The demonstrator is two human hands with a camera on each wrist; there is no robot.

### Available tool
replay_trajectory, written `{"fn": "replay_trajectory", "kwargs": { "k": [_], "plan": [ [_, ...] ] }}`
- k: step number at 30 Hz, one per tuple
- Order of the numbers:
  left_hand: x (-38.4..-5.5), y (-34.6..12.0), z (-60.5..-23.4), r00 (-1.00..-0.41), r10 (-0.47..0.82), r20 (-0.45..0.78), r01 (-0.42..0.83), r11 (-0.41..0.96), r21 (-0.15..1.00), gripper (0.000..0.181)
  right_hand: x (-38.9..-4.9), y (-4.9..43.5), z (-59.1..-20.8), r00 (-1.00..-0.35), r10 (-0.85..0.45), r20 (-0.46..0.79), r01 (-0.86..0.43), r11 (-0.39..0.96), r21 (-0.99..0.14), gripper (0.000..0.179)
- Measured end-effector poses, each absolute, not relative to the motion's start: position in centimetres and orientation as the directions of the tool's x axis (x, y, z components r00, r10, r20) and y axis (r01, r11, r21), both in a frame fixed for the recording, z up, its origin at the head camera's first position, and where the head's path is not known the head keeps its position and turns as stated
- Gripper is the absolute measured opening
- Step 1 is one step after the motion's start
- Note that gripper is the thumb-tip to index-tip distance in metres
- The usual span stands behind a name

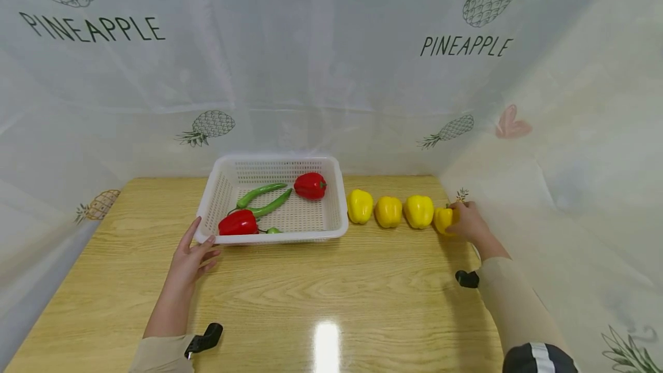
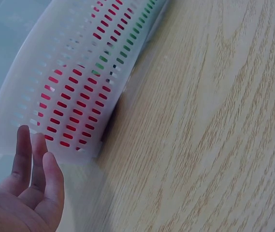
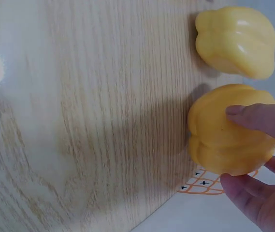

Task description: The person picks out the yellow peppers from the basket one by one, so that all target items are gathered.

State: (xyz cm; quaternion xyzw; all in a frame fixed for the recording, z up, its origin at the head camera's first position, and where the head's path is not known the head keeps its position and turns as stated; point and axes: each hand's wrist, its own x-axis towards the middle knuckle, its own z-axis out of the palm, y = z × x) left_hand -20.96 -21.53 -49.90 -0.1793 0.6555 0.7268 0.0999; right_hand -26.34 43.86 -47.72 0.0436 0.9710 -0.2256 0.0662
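My right hand (image 1: 468, 223) grips the rightmost yellow bell pepper (image 3: 224, 133), thumb on one side and fingers on the other. To its left, three more yellow bell peppers (image 1: 418, 212) stand in a row on the table. My left hand (image 1: 189, 255) is at the near-left corner of a white plastic basket (image 1: 274, 239), its fingers loosely extended and touching the rim. Inside the basket lie a red bell pepper (image 1: 310, 186) at the back right, another red bell pepper (image 1: 238, 223) at the front left, and long green chili peppers (image 1: 261, 193).
The wooden table (image 1: 331, 286) runs up to a pale curtain (image 1: 321, 85) printed with pineapples, which also hangs down on both sides. The right forearm passes close to the curtain. A small green tip (image 1: 273, 230) shows behind the basket's front rim.
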Motion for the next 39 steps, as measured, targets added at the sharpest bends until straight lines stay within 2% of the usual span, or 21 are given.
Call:
{"fn": "replay_trajectory", "kwargs": {
  "k": [16,26,39],
  "plan": [
    [-20.9,-21.5,-49.9,-0.922,-0.082,-0.379,-0.369,-0.109,0.923,0.076,-27.5,44.7,-48.4,-0.990,0.078,-0.121,0.125,0.888,-0.442,0.063],
    [-21.0,-21.5,-50.0,-0.915,-0.090,-0.392,-0.383,-0.105,0.918,0.077,-27.5,44.6,-48.0,-0.983,0.098,-0.155,0.156,0.888,-0.432,0.061],
    [-20.9,-21.4,-49.9,-0.918,-0.089,-0.386,-0.376,-0.111,0.920,0.077,-27.7,45.2,-47.7,-0.984,0.070,-0.165,0.139,0.883,-0.449,0.061]
  ]
}}
